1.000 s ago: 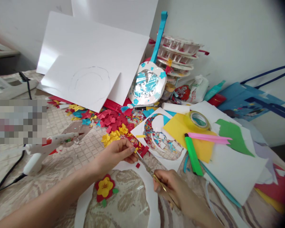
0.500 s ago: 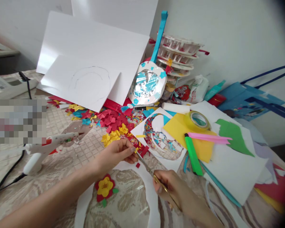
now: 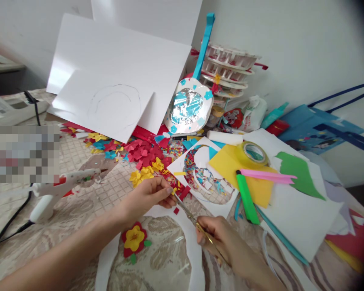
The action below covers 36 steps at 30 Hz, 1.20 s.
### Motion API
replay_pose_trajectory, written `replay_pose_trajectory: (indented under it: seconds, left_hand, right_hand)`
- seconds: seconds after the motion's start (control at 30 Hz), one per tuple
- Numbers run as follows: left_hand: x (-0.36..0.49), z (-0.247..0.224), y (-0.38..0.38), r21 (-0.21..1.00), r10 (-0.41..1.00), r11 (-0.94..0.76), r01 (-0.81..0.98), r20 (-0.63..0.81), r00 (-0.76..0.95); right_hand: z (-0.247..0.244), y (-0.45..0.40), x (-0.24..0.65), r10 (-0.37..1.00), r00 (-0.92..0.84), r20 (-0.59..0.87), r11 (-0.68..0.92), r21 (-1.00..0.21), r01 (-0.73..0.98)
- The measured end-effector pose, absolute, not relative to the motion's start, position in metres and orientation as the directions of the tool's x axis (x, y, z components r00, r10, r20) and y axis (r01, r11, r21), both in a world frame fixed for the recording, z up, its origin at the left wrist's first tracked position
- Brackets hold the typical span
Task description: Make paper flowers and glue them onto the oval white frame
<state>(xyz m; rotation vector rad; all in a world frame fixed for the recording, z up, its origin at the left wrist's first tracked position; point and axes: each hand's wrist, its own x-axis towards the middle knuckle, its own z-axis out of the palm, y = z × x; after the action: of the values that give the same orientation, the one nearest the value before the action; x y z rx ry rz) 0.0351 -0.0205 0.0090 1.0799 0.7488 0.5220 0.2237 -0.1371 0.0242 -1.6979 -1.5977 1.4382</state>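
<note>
Over a white paper ring (image 3: 197,258), our right hand (image 3: 216,238) grips scissors (image 3: 190,216) pointed at the yellow scrap (image 3: 174,191) our left hand (image 3: 154,194) pinches.

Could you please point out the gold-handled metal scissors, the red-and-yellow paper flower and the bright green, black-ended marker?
Gold-handled metal scissors (image 3: 191,217): head view, near the pivot.
Red-and-yellow paper flower (image 3: 134,238): head view, its yellow centre.
Bright green, black-ended marker (image 3: 248,200): head view, the green barrel.
</note>
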Motion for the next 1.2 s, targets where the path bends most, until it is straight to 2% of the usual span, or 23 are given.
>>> replay_pose_trajectory:
  seconds: [0.3,0.93,1.2]
  left_hand:
    - [0.036,0.0079,-0.0191,0.916,0.706,0.399,-0.033,-0.284,0.648]
    - [0.0352,0.0096,-0.0214,0.925,0.706,0.38,-0.021,-0.275,0.652]
    - [0.037,0.0065,-0.0209,0.939,0.72,0.343,-0.009,-0.257,0.645]
  right_hand:
    - [0.0249,-0.1367,0.2228,0.896,-0.181,-0.405,-0.283,-0.836,0.471]
    - [0.0277,-0.1372,0.2241,0.897,-0.232,-0.376,-0.211,-0.826,0.523]
    - [0.0206,-0.1393,0.2257,0.883,-0.214,-0.419,-0.274,-0.827,0.49]
